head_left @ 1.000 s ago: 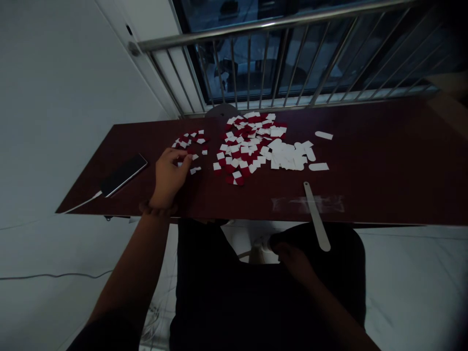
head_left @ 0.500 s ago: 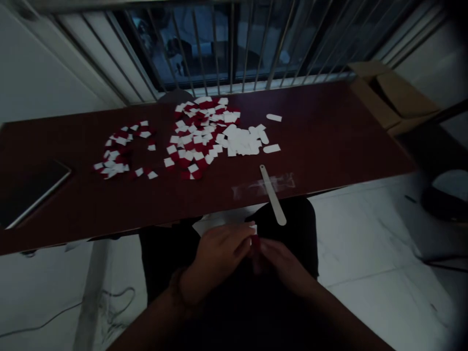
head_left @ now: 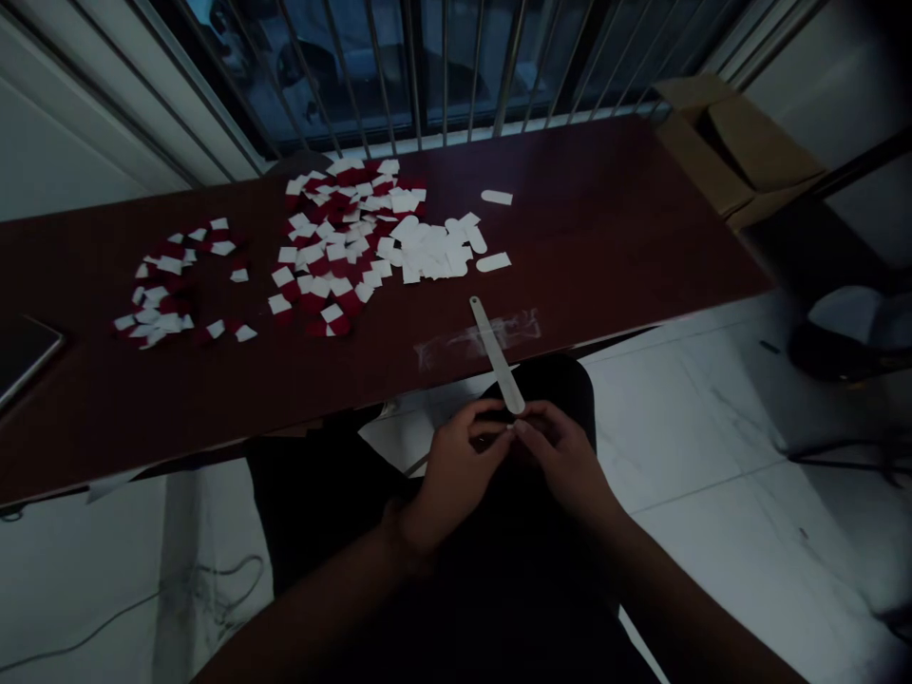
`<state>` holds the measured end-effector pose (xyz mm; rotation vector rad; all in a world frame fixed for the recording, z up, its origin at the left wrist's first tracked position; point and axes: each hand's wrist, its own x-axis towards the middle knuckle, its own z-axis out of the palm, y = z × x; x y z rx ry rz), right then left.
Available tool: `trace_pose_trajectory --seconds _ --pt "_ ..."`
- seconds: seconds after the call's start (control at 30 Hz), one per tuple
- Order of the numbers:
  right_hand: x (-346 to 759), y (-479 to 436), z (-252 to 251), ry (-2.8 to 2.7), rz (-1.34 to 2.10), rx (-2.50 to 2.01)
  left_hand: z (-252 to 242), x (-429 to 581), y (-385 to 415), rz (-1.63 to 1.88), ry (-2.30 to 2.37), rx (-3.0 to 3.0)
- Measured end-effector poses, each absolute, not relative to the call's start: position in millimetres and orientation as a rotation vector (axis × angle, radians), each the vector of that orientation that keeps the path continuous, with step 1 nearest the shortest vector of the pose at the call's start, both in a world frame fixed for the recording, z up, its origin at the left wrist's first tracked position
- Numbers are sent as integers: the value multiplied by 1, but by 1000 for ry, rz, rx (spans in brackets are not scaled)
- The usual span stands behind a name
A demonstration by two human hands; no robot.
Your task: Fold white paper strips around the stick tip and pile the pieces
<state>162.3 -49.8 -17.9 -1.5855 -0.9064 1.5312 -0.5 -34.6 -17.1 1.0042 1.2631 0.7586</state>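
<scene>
My left hand and my right hand meet above my lap, fingers closed and fingertips touching. Between the thumbs shows a sliver of the small red-and-white piece; the rest of it is hidden by my fingers. Just at the fingertips lies the rounded lower end of a flat pale stick, which has a hole at its far end and juts over the table's front edge. Clear tape crosses the stick on the tabletop.
On the dark red table lie a heap of red-and-white pieces, a smaller group to the left, and white round-ended slips. A tablet-like device is at far left. A cardboard box stands beyond the right end.
Both hands have moved up to the stick's lower end, and the piece between them has turned mostly out of sight. The view has shifted, so the table sits further left and higher.
</scene>
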Motion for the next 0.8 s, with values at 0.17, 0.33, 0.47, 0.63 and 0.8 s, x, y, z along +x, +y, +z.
trace_pose_trajectory --seconds 0.17,0.33,0.47,0.63,0.8 --pt "172 -48 -19 -987 1501 -1590 -18 6 -28 716 1198 795" --pt "175 -45 -11 -1082 1428 -1694 -20 8 -30 739 1236 780" --pt "178 -49 -5 -1109 1389 -1808 -18 7 -32 748 1213 818" --pt "186 -50 -9 -1090 1434 -1870 -17 8 -30 754 1198 775" --pt "180 -43 -2 -1099 1429 -1826 -14 7 -28 749 1176 784"
